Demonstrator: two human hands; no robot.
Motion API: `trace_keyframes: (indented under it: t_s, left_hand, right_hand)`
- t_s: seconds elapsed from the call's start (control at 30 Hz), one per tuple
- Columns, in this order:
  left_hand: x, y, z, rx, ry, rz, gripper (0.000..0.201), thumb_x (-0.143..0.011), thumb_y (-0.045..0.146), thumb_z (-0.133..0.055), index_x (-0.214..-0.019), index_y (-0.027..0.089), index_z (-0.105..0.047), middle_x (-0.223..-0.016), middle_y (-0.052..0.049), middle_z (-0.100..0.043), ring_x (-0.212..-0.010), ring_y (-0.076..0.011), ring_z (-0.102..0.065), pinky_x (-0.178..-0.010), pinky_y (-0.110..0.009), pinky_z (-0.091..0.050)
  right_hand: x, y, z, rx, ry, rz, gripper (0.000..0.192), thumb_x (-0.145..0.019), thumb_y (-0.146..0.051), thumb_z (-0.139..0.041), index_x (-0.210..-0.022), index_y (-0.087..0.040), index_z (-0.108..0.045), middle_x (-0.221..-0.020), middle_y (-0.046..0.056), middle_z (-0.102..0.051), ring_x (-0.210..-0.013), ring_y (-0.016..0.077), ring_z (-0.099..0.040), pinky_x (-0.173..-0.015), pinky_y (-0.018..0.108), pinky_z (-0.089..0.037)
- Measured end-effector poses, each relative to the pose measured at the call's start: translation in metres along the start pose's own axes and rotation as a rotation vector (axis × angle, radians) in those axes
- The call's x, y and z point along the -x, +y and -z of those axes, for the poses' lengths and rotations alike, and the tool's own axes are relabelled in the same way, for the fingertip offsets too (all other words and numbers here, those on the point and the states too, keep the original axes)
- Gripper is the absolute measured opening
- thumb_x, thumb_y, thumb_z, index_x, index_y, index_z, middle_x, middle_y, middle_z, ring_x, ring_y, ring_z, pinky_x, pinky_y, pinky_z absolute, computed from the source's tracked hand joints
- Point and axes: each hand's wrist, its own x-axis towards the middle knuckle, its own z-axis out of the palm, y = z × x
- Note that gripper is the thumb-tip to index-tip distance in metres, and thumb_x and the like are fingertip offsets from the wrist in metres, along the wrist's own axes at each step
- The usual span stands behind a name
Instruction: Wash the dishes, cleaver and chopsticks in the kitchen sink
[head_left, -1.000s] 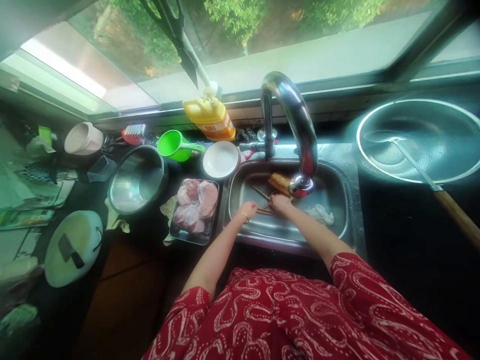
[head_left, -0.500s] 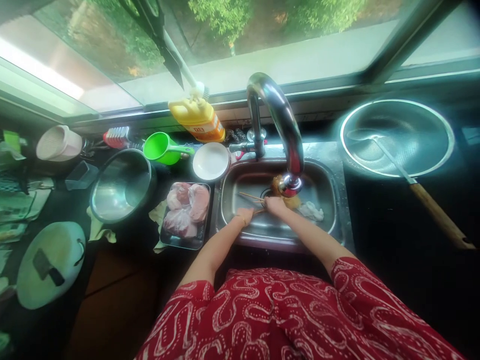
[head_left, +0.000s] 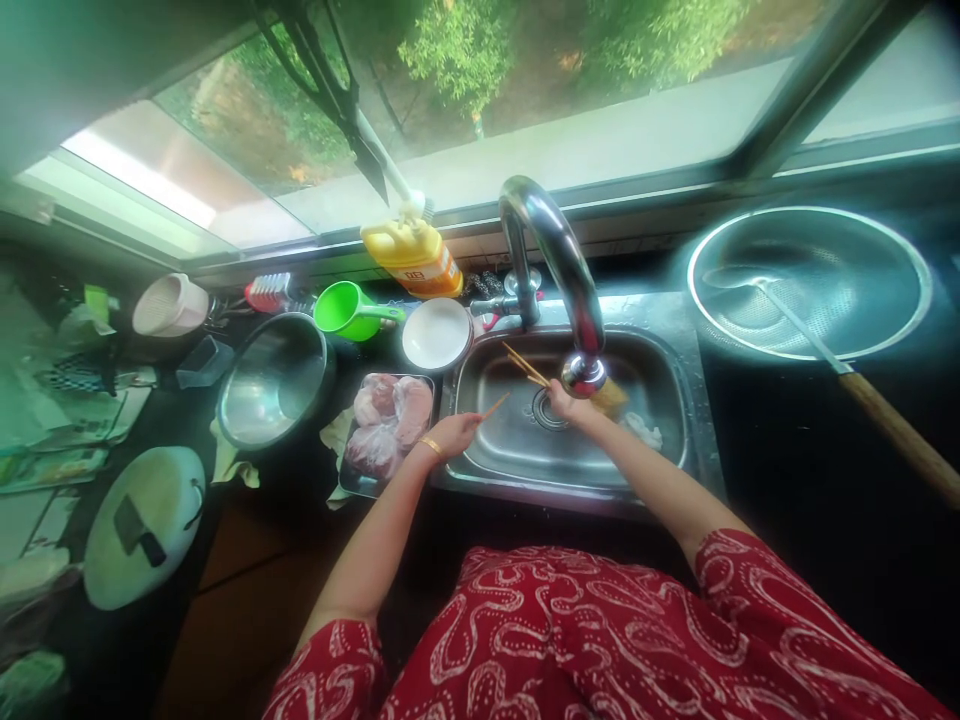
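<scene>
Over the left rim of the steel sink (head_left: pixel 495 450), my left hand (head_left: pixel 454 436) is closed on a thin wooden chopstick (head_left: pixel 495 405) that points toward the basin. My right hand (head_left: pixel 568 402) grips a small bunch of chopsticks (head_left: pixel 527 364) above the drain (head_left: pixel 550 408), their tips pointing to the upper left. The curved chrome faucet (head_left: pixel 583 372) hangs just over my right hand. Beyond that hand, a yellowish-brown object (head_left: pixel 611 396) lies in the sink, partly hidden. A crumpled white piece (head_left: pixel 643 431), perhaps cloth or plastic, rests by my right forearm.
Left of the sink stand a tray of bagged meat (head_left: pixel 390 425), a white plate (head_left: pixel 437 333), a green scoop (head_left: pixel 351 312) and a steel bowl (head_left: pixel 276 380). A cleaver (head_left: pixel 135 528) lies on a round board (head_left: pixel 105 555). On the right sits a large strainer bowl (head_left: pixel 810 285) with a wooden-handled ladle (head_left: pixel 892 415).
My hands have moved apart. My left hand has come up and left out of the basin with one chopstick, while my right hand has shifted slightly right with the others. The view has shifted too.
</scene>
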Motion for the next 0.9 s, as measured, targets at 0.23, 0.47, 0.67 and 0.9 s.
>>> trace_keyframes:
  t_s: [0.23,0.47,0.67,0.9]
  left_hand:
    - [-0.035,0.022,-0.058,0.922,0.225,0.111,0.060,-0.081,0.012,-0.042,-0.140,0.007,-0.038,-0.057,0.007,-0.044,-0.043,-0.0059,-0.040,-0.044,-0.017,-0.032]
    - [-0.057,0.017,-0.134,0.544,0.339,-0.076,0.053,-0.084,0.017,-0.049,-0.137,0.019,-0.043,-0.078,-0.002,-0.061,-0.067,-0.0156,-0.059,-0.073,-0.032,-0.049]
    - [-0.080,0.030,-0.112,0.805,0.472,-0.124,0.053,-0.077,0.008,-0.054,-0.130,0.013,-0.050,-0.125,-0.014,-0.056,-0.116,-0.0217,-0.053,-0.103,-0.037,-0.040]
    - [-0.067,0.057,-0.103,0.511,0.648,-0.037,0.059,-0.086,0.014,-0.046,-0.143,0.010,-0.032,-0.137,-0.020,-0.047,-0.132,-0.0259,-0.040,-0.111,-0.042,-0.029]
  right_hand:
    - [0.010,-0.055,0.003,-0.765,0.039,-0.197,0.020,-0.092,-0.030,-0.042,-0.086,-0.016,-0.055,-0.069,0.003,-0.061,-0.053,0.0104,-0.053,-0.044,0.018,-0.040]
    - [0.020,-0.079,-0.010,-1.424,-0.019,-0.089,0.017,-0.085,-0.026,-0.050,-0.101,-0.019,-0.049,-0.071,-0.002,-0.058,-0.063,0.0118,-0.058,-0.056,0.021,-0.048]
    - [0.028,-0.047,-0.027,-1.015,-0.001,0.176,0.016,-0.079,-0.028,-0.055,-0.090,-0.017,-0.054,-0.070,-0.002,-0.055,-0.068,0.0117,-0.054,-0.067,0.024,-0.046]
    - [0.051,-0.004,-0.024,-0.239,-0.193,0.045,0.010,-0.086,-0.015,-0.047,-0.081,-0.015,-0.055,-0.069,0.003,-0.058,-0.066,0.0140,-0.054,-0.064,0.023,-0.038]
